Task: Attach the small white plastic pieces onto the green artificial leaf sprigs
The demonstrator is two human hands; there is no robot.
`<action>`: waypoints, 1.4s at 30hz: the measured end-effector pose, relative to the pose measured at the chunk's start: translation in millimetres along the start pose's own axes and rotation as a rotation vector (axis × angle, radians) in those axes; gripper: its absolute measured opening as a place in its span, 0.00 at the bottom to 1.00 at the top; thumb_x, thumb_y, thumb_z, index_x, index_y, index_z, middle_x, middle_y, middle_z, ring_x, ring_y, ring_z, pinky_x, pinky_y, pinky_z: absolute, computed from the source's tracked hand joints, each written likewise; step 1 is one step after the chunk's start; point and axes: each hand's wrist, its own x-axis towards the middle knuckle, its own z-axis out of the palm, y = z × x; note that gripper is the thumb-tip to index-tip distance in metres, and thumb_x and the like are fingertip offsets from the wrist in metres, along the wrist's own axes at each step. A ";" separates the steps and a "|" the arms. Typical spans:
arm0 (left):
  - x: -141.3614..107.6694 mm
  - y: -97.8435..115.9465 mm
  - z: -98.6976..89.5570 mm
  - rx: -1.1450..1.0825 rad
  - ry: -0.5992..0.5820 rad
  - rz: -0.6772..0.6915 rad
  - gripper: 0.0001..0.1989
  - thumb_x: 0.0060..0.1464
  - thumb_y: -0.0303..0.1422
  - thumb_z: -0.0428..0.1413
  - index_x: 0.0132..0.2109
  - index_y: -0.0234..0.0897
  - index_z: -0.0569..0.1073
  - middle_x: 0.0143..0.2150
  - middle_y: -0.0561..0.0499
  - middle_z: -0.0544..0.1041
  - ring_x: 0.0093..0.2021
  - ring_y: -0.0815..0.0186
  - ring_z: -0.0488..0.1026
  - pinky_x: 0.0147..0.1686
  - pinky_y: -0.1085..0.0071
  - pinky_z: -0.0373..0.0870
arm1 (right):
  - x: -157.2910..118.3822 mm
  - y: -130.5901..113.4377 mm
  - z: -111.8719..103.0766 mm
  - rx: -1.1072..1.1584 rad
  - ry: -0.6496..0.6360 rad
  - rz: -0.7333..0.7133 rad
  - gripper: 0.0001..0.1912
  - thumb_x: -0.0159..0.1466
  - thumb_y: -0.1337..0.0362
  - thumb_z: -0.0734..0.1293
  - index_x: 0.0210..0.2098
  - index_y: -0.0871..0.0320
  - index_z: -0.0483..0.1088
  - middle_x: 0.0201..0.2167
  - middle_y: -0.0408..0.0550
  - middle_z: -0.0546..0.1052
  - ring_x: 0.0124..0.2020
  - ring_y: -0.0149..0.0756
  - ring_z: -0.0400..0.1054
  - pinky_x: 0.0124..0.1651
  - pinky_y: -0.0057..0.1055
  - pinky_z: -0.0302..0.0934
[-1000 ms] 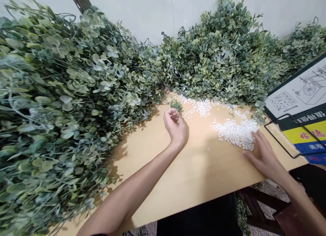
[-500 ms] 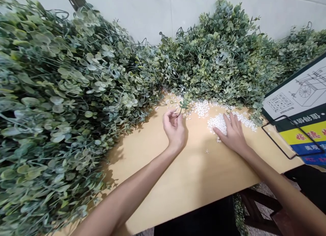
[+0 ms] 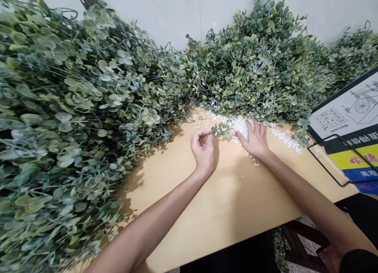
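Observation:
Thumb and fingertips of my left hand point(image 3: 203, 150) pinch the stem end of a small green sprig point(image 3: 221, 130), whose leaves point right. My right hand point(image 3: 255, 141) lies palm down with fingers spread on a heap of small white pieces point(image 3: 240, 125). More white pieces point(image 3: 288, 141) are strewn to its right, and a few lie by its wrist. A small pale star-shaped piece point(image 3: 242, 177) rests on the wooden table point(image 3: 206, 210) below my hands.
Artificial greenery point(image 3: 67, 119) is piled high on the left, and more greenery point(image 3: 251, 72) runs along the back by the wall. At the right stands a printed cardboard box point(image 3: 351, 123) with a black wire frame point(image 3: 326, 167) against it.
My right hand has moved left across the white pieces, pushing some of them left. The sprig in my left hand has tipped from upright to pointing right.

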 end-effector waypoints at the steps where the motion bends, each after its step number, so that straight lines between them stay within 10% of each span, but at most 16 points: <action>1: -0.1 0.0 0.0 -0.032 -0.013 -0.013 0.11 0.55 0.32 0.66 0.41 0.38 0.72 0.42 0.50 0.73 0.45 0.67 0.76 0.50 0.70 0.73 | 2.5 -2.6 0.7 -0.011 -0.007 0.003 0.44 0.74 0.37 0.53 0.76 0.63 0.54 0.77 0.71 0.53 0.78 0.77 0.42 0.75 0.73 0.36; 15: 1.3 11.3 1.6 -0.171 -0.075 -0.228 0.10 0.54 0.34 0.66 0.41 0.40 0.74 0.38 0.54 0.73 0.33 0.72 0.73 0.37 0.74 0.73 | 3.8 -8.7 -18.5 0.116 0.162 0.018 0.31 0.77 0.46 0.54 0.67 0.57 0.71 0.64 0.56 0.77 0.66 0.63 0.65 0.73 0.61 0.48; 20: -1.9 16.6 1.8 -0.190 -0.100 -0.258 0.18 0.59 0.48 0.65 0.35 0.37 0.75 0.36 0.52 0.74 0.38 0.66 0.78 0.46 0.67 0.77 | 4.1 -1.3 -34.4 0.138 0.277 0.070 0.26 0.76 0.47 0.58 0.60 0.53 0.78 0.51 0.56 0.85 0.53 0.56 0.77 0.55 0.46 0.67; 30: 1.0 10.5 0.9 -0.211 -0.032 -0.207 0.19 0.55 0.49 0.69 0.41 0.39 0.76 0.33 0.54 0.76 0.32 0.71 0.73 0.34 0.75 0.69 | 14.5 20.6 -47.2 0.636 0.527 -0.024 0.22 0.71 0.46 0.68 0.35 0.58 0.82 0.29 0.52 0.83 0.29 0.40 0.77 0.35 0.34 0.68; 32: 1.7 9.1 1.2 -0.211 -0.042 -0.197 0.19 0.55 0.46 0.70 0.44 0.40 0.75 0.32 0.55 0.76 0.30 0.71 0.72 0.32 0.75 0.68 | 15.3 25.4 -56.6 0.964 0.237 -0.015 0.27 0.68 0.40 0.69 0.29 0.58 0.78 0.22 0.49 0.79 0.20 0.36 0.71 0.25 0.31 0.64; 35: 2.4 8.7 1.7 -0.245 -0.057 -0.198 0.19 0.53 0.38 0.70 0.47 0.42 0.73 0.30 0.57 0.74 0.30 0.71 0.72 0.32 0.76 0.69 | 12.1 32.8 -72.0 1.334 -0.710 -0.046 0.40 0.65 0.27 0.61 0.29 0.59 0.77 0.23 0.56 0.82 0.18 0.42 0.75 0.19 0.33 0.66; 38: 3.0 9.5 1.5 -0.261 -0.044 -0.203 0.20 0.50 0.30 0.68 0.49 0.43 0.73 0.35 0.55 0.75 0.34 0.71 0.74 0.34 0.77 0.72 | 5.1 33.6 -78.9 1.247 -1.551 -0.098 0.52 0.62 0.21 0.53 0.40 0.64 0.81 0.41 0.68 0.85 0.36 0.54 0.84 0.29 0.41 0.77; 42: 3.3 11.4 1.3 -0.262 -0.019 -0.223 0.18 0.46 0.24 0.64 0.44 0.43 0.71 0.41 0.56 0.74 0.34 0.73 0.74 0.31 0.79 0.71 | -0.6 23.0 -68.2 1.185 -1.667 -0.064 0.52 0.63 0.22 0.52 0.49 0.62 0.80 0.53 0.66 0.83 0.50 0.55 0.83 0.40 0.42 0.80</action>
